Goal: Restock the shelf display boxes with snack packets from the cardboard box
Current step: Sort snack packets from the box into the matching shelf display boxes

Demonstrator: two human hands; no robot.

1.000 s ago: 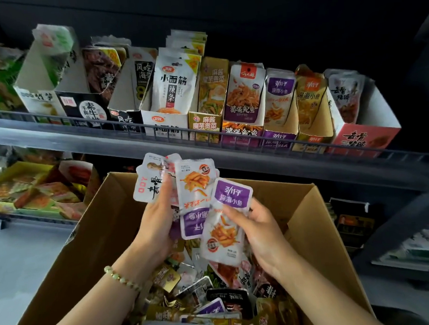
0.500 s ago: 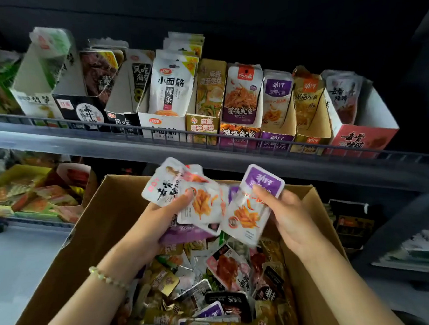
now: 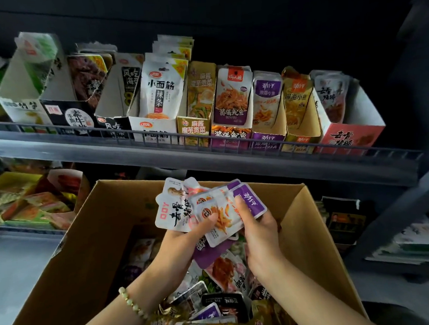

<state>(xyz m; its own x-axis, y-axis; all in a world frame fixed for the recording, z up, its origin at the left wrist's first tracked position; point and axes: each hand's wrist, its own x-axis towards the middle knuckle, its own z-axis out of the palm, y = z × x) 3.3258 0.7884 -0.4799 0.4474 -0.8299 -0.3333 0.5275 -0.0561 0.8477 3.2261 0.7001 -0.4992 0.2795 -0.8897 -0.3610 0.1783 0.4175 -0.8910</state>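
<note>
Over the open cardboard box (image 3: 88,245), both hands hold one fanned stack of snack packets. My left hand (image 3: 180,242) grips the stack from below, with a white packet with black lettering (image 3: 172,211) at its left. My right hand (image 3: 259,232) presses a purple-topped fish packet (image 3: 227,217) onto the stack's right side. Several loose packets (image 3: 217,303) fill the box bottom. On the shelf above, a row of display boxes stands; the purple display box (image 3: 267,139) shows the same purple packets and the red display box (image 3: 350,136) holds white ones.
A wire rail (image 3: 206,135) runs along the shelf's front edge. At the left, a lower shelf (image 3: 22,199) carries yellow and green packs. A dark upright frame (image 3: 392,216) and more stock stand to the right of the box.
My right hand has brought its purple-topped packet leftward onto the stack in my left hand. The hands, apart before, now meet on the stack.
</note>
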